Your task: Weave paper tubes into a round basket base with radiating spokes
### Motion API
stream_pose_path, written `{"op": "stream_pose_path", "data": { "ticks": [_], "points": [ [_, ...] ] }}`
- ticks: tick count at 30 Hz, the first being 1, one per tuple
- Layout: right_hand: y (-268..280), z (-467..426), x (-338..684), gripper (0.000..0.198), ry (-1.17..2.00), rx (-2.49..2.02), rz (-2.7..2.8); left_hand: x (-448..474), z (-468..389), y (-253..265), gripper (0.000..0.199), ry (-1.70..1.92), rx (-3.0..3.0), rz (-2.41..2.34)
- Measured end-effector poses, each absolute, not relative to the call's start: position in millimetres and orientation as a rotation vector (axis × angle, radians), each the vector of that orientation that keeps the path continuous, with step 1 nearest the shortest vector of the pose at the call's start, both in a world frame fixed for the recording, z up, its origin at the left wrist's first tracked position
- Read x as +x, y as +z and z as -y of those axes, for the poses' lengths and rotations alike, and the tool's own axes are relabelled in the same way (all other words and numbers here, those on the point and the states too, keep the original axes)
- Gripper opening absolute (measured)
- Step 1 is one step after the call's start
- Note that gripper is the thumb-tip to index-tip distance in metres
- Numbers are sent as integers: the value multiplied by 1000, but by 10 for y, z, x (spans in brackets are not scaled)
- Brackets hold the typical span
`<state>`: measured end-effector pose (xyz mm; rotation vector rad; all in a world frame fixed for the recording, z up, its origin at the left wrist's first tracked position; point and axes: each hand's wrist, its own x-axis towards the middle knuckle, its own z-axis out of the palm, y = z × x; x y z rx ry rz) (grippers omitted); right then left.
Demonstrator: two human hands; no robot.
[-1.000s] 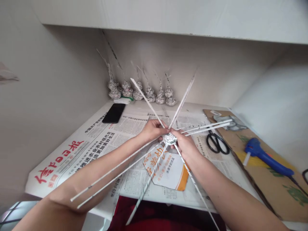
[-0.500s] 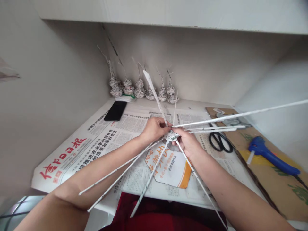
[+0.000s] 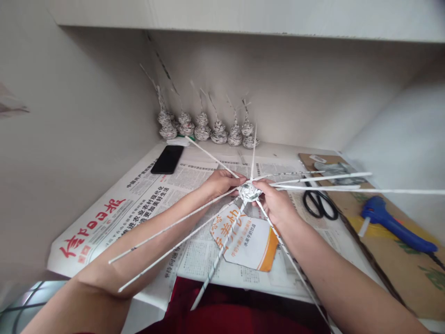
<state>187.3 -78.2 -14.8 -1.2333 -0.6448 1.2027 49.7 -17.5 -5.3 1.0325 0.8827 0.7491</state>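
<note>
Between my hands is a small woven paper base [image 3: 249, 191], from which several long rolled-paper sticks fan out on all sides. My left hand [image 3: 222, 182] pinches its left edge, thumb and fingers closed near a stick that points up and left. On the other side, my right hand [image 3: 276, 200] grips the right edge, its thumb on top and the other fingers partly hidden beneath. One printed stick [image 3: 222, 253] comes down toward my lap. Below the base, a cut piece of printed carton [image 3: 248, 246] with an orange edge lies on newspaper [image 3: 146, 222].
Several gourd-shaped woven paper pieces [image 3: 201, 127] stand along the back wall. A black phone [image 3: 167, 159] lies at left. To the right are black-handled scissors [image 3: 319, 204] and a blue glue gun [image 3: 398, 225] on cardboard [image 3: 422, 273]. A shelf [image 3: 243, 16] overhangs the table.
The long stick that pointed right and upward now lies lower, almost level. The upper-left stick leans further left. My hands have moved slightly apart, showing more of the woven base.
</note>
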Motion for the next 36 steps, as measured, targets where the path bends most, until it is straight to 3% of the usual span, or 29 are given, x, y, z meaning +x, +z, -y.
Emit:
{"op": "stream_pose_path", "data": {
  "ticks": [5, 12, 19, 36],
  "points": [
    [-129, 793, 1868, 14, 1124, -1239, 737, 508, 164, -73, 11, 694, 931, -866],
    [-58, 830, 1862, 17, 1145, -1257, 850, 503, 169, -114, 30, 646, 989, -773],
    [-92, 812, 1887, 25, 1203, -1205, 800, 525, 195, -90, 24, 825, 999, -814],
    [-60, 827, 1932, 28, 1091, -1279, 911, 514, 165, -148, 28, 815, 1037, -803]
  ]
}}
